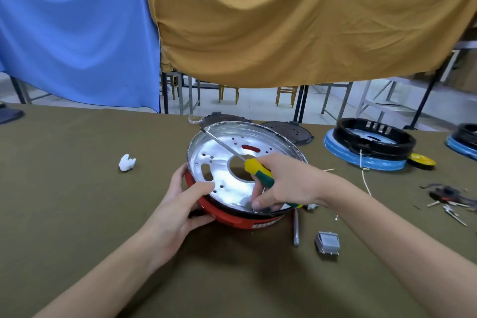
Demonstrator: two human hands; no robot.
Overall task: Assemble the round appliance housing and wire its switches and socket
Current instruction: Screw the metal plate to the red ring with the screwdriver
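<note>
A round red housing [232, 218] lies in the middle of the table, with a shiny metal plate [224, 157] seated inside it. My left hand [178, 206] grips its near-left rim, thumb on the plate and fingers under the red shell. My right hand [281, 183] holds a screwdriver with a yellow and green handle [258, 170]. Its long shaft points away to the plate's far-left rim. The fingertips of that hand touch the plate's near edge. A grey rocker switch [327, 242] lies on the cloth to the right of the housing.
A metal rod [296, 227] lies beside the housing. A white wad [126, 162] sits to the left. Dark round covers [291, 131] lie behind. Two black rings on blue bases [369, 147] stand at the right, with a yellow disc [422, 161], a white cord and loose wired parts [449, 197].
</note>
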